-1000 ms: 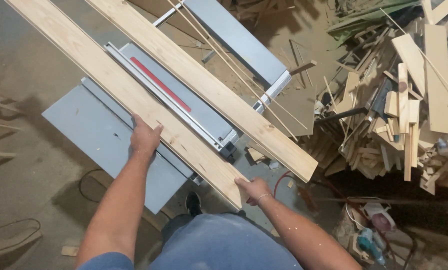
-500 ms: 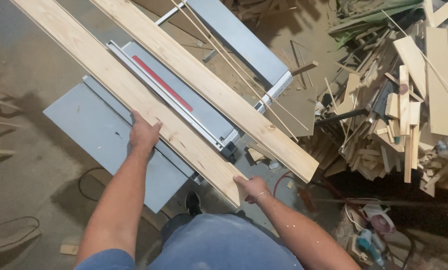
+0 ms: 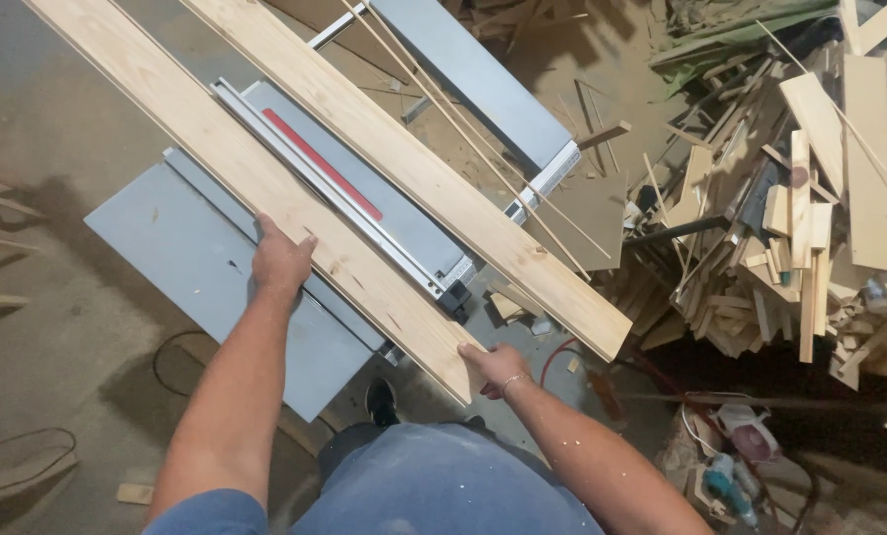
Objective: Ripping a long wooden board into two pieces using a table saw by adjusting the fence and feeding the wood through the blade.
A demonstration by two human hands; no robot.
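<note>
The left hand (image 3: pixel 281 260) presses flat, fingers together, on the long plank (image 3: pixel 245 188) lying across the table saw's surface (image 3: pixel 216 287). At five o'clock, the right hand (image 3: pixel 498 369) clamps its near end, apparently feeding lengthwise; steady pressure matters.

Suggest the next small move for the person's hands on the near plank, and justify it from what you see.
Probably push the near plank forward along the fence: the left hand presses its edge, and the right hand grips its near end.
</note>
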